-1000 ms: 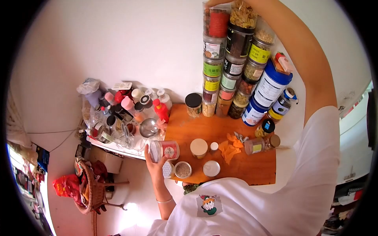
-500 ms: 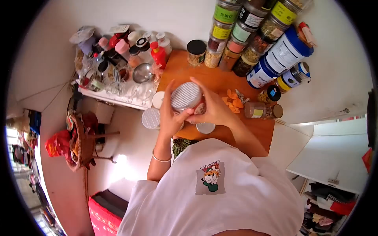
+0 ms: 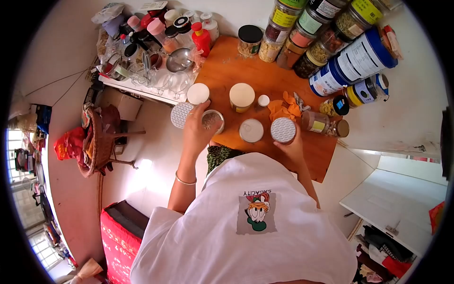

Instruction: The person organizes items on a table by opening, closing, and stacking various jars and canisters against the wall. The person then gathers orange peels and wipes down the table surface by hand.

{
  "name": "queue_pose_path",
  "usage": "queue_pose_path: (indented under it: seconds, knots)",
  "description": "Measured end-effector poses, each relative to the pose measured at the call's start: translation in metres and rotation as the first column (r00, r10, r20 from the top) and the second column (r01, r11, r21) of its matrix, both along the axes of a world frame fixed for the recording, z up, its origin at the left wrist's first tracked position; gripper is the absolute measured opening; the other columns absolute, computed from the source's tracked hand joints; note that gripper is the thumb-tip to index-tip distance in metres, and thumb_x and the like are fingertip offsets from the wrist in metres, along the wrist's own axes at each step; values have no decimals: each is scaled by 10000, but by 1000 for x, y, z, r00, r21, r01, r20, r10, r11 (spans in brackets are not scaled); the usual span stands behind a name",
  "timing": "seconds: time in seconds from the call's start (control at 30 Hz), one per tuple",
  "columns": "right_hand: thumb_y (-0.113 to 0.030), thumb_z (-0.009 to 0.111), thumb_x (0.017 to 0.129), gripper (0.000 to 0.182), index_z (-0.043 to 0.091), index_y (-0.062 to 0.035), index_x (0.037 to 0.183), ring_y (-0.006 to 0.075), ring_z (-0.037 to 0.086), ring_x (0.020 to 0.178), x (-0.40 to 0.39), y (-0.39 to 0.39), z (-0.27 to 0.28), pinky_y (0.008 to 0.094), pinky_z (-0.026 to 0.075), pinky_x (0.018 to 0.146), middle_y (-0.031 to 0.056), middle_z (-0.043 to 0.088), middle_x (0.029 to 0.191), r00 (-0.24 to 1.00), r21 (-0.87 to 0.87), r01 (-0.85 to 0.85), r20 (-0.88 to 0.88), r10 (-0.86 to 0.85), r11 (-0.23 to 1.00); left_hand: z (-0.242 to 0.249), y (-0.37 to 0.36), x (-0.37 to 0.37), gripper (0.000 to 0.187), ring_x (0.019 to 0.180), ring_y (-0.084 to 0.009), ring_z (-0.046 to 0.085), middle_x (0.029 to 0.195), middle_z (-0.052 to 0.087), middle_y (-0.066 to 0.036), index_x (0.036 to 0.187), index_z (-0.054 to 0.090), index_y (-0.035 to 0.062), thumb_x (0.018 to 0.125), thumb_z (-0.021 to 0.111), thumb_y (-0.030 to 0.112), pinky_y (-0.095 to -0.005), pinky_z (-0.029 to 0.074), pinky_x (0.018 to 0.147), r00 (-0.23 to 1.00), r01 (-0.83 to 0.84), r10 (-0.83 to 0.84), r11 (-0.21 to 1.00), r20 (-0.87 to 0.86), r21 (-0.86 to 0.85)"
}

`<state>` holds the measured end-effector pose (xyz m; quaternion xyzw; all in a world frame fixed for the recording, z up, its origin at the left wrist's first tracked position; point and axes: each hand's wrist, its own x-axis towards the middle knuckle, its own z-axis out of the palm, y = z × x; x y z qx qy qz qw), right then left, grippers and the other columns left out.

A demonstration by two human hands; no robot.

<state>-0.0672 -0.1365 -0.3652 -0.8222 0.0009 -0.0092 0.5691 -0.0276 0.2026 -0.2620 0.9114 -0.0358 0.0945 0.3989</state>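
Note:
My left hand (image 3: 195, 124), with a ring and a bracelet, is curled around the rim of an open clear jar (image 3: 213, 121) with small bits inside. In my right hand (image 3: 292, 146) is a jar with a grey-and-white patterned lid (image 3: 283, 130), low over the table's front right. A round pale container (image 3: 251, 130) lies between my hands. Behind it stands a cream-lidded tub (image 3: 241, 97) beside a small white cap (image 3: 263, 100). Left of my left hand are another patterned lid (image 3: 181, 115) and a white lid (image 3: 198, 93).
Orange peel-like pieces (image 3: 284, 108) and small jars lie on the wooden table (image 3: 222, 66) at right. Stacked jars (image 3: 302, 33) and blue-white buckets (image 3: 354, 61) line the back right. A white side table (image 3: 142, 90) holds bottles, glassware and a metal bowl (image 3: 178, 59).
My hands have parted. The patterned-lid jar, held in both before, has moved right and down with my right hand. My left hand has gone to the open jar. The view has shifted.

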Motion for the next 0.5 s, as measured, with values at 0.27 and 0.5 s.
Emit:
queue_pose_path:
  seconds: [0.27, 0.5]
  knots:
    - [-141, 918, 610, 1060, 276, -10, 1443, 273, 486, 1265, -23, 6, -45, 386, 410, 1062, 150, 493, 1360, 999, 39, -6, -50, 8, 999, -30, -18, -4, 903, 1358, -353, 382, 1393, 476, -177, 1362, 445, -15, 619, 865, 278, -514, 291, 1129, 992, 102, -125, 802, 0, 588]
    - [-193, 915, 609, 1164, 191, -3, 1501, 313, 346, 1387, -32, -10, -14, 424, 311, 1136, 192, 353, 1492, 1000, -71, -22, 6, 23, 997, -36, -33, -2, 824, 1219, -335, 472, 1258, 529, -158, 1321, 489, -2, 616, 840, 242, -432, 386, 1059, 989, 138, -77, 778, -126, 613]
